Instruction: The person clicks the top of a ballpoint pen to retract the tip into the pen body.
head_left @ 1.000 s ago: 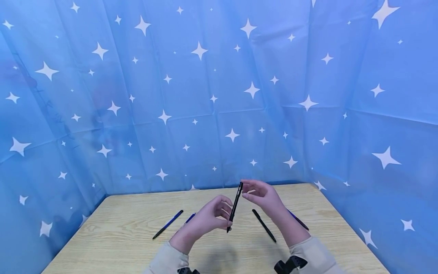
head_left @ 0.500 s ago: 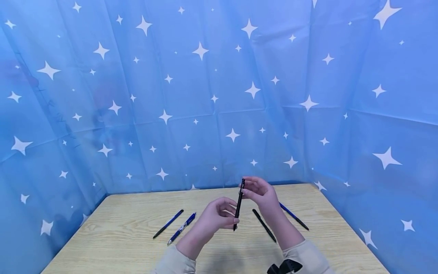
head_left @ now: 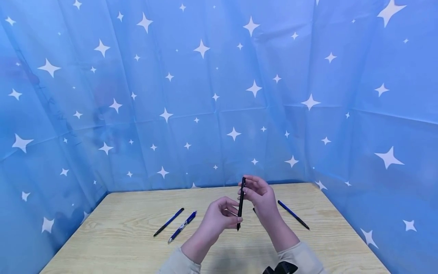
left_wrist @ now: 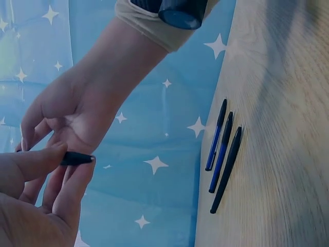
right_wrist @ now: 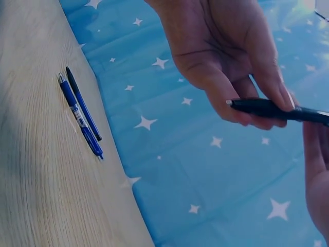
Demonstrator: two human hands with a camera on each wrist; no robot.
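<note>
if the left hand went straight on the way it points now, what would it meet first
Most likely the right hand, which lies ahead and to the right, at the upper end of the black pen both hold; their alignment in depth is hard to judge.

The right arm (head_left: 282, 231) mostly hides a black pen (head_left: 254, 209) — head view. The left wrist view crops the left hand (left_wrist: 31, 221).
</note>
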